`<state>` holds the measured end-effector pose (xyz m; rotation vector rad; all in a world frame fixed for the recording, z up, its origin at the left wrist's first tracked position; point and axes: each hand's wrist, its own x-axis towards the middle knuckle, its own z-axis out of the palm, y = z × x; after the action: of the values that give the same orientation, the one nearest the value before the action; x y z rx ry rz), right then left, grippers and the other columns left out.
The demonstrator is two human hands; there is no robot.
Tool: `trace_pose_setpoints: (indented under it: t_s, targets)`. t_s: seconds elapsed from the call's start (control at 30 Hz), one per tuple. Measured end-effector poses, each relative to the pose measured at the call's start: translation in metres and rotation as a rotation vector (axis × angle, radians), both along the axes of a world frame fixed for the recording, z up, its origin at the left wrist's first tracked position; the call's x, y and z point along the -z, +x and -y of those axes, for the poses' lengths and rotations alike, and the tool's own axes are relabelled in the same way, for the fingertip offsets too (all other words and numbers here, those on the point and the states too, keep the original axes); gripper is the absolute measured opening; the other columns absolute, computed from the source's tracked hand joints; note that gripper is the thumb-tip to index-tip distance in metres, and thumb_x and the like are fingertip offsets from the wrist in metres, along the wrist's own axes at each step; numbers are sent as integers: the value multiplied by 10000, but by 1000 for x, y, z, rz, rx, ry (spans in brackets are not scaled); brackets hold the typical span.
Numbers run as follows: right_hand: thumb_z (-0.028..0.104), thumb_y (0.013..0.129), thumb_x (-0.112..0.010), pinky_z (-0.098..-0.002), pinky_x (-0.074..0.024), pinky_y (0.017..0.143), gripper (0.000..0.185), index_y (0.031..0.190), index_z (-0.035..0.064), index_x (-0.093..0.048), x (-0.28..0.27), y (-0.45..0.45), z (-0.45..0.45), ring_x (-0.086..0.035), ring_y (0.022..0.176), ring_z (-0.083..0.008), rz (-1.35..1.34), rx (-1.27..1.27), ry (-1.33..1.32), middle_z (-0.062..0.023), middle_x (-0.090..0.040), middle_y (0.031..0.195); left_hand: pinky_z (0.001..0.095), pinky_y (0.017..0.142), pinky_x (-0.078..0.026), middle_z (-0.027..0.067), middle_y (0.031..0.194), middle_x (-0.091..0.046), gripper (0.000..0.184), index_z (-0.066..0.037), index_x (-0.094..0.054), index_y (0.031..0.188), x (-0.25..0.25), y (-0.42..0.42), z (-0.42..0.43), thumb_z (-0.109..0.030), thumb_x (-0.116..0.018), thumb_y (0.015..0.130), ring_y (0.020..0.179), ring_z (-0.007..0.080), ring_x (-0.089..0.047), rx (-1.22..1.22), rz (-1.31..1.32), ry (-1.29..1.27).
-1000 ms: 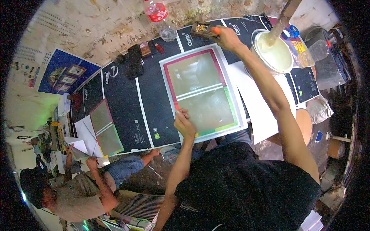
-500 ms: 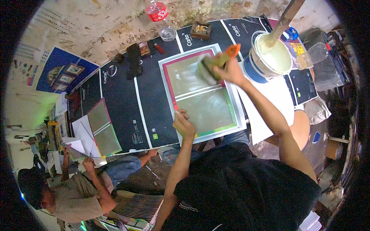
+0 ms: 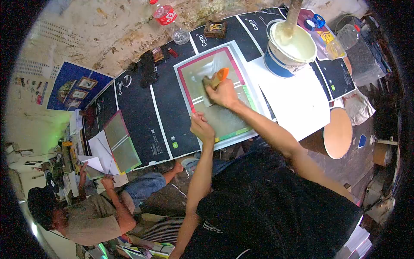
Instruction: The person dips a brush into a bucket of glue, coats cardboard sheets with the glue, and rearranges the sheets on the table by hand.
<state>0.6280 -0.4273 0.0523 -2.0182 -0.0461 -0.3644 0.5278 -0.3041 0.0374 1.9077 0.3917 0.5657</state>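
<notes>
A taped sheet (image 3: 224, 121) with red, green and yellow edges lies on white paper on the black table, two pale stripes across its middle. My right hand (image 3: 224, 93) is closed around an orange-handled brush (image 3: 221, 75), whose blurred head is over the middle of the sheet. At the sheet's left edge, my left hand (image 3: 202, 125) is closed with the fingertips pinched on the border; what lies between them is too small to make out. To the right stands a bucket (image 3: 280, 64) of pale liquid with a stick (image 3: 293, 15) upright in it.
A plastic bottle (image 3: 166, 16) and a small dark box (image 3: 215, 29) stand along the back. White paper (image 3: 299, 105) lies under the bucket. A second taped sheet (image 3: 118, 142) is at the left, near a seated co-worker (image 3: 92, 216) holding paper. A round stool (image 3: 337, 134) is at the right.
My right hand has come from the small dark box at the back down to the middle of the sheet with the brush. My left hand has stayed at the sheet's left edge. The view has shifted slightly.
</notes>
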Motion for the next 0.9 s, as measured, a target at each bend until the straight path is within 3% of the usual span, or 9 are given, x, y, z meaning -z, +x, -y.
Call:
trace_pose_setpoints:
  t_s: [0.17,0.27,0.37,0.47,0.5,0.53,0.6,0.67,0.9]
  targets:
    - [244,795,-666,-375,-499,595,251,834,15,-570,-26,-26,113,-658,652,-236,-226,91,-126,-130,-634,687,348,529,-382,56,548,-482,577,-14,-584,765,-2,-3,1,-412,-250,1016,524,189,-489,-22,-21,59]
    - [247,806,-675,-404,-485,580,279,764,9,-536,-49,-47,157,-637,627,-297,-102,283,-408,-169,-621,688,345,533,-383,58,561,-487,581,-8,-584,773,0,4,1,-411,-245,1017,540,184,-496,-54,15,51]
    - [193,760,-711,-361,-465,599,254,794,11,-538,-69,-54,123,-594,637,-236,113,217,-76,-129,-591,671,323,527,-376,51,576,-487,588,2,-588,789,4,0,0,-423,-252,1018,553,163,-488,-54,46,-28]
    - [235,771,-675,-405,-484,629,264,839,13,-547,-62,-58,50,-619,687,-322,12,82,141,-168,-606,719,321,527,-371,53,578,-477,575,8,-581,797,14,2,-4,-412,-257,1018,555,164,-481,-71,70,-83]
    - [240,775,-665,-415,-493,651,269,855,10,-553,-59,-64,30,-631,730,-355,22,66,78,-188,-612,739,339,532,-371,61,571,-469,557,6,-572,791,11,1,-4,-391,-255,1019,547,184,-483,-66,53,-73]
    - [230,773,-681,-391,-468,644,265,863,28,-537,-52,-70,21,-575,667,-256,-62,-26,49,-124,-574,725,356,537,-370,69,563,-462,540,5,-562,785,9,2,-3,-371,-254,1021,540,203,-485,-60,38,-66]
    - [235,793,-675,-377,-471,632,266,865,23,-530,-22,-82,28,-586,671,-235,-98,8,-115,-111,-585,727,361,540,-370,70,563,-464,550,5,-562,783,7,1,-2,-379,-248,1020,539,205,-485,-44,38,-47]
    - [284,800,-657,-425,-492,629,306,868,5,-552,-15,-100,73,-625,683,-337,-194,39,11,-175,-612,725,366,542,-370,71,562,-467,554,5,-562,781,8,2,-2,-380,-244,1020,538,208,-486,-50,37,-65]
    - [116,820,-683,-269,-456,584,205,844,-12,-524,-67,-157,181,-539,653,-108,-117,345,-21,-60,-587,713,353,549,-370,53,557,-467,601,-8,-587,791,1,1,-2,-428,-221,1015,548,185,-480,-38,-31,-8]
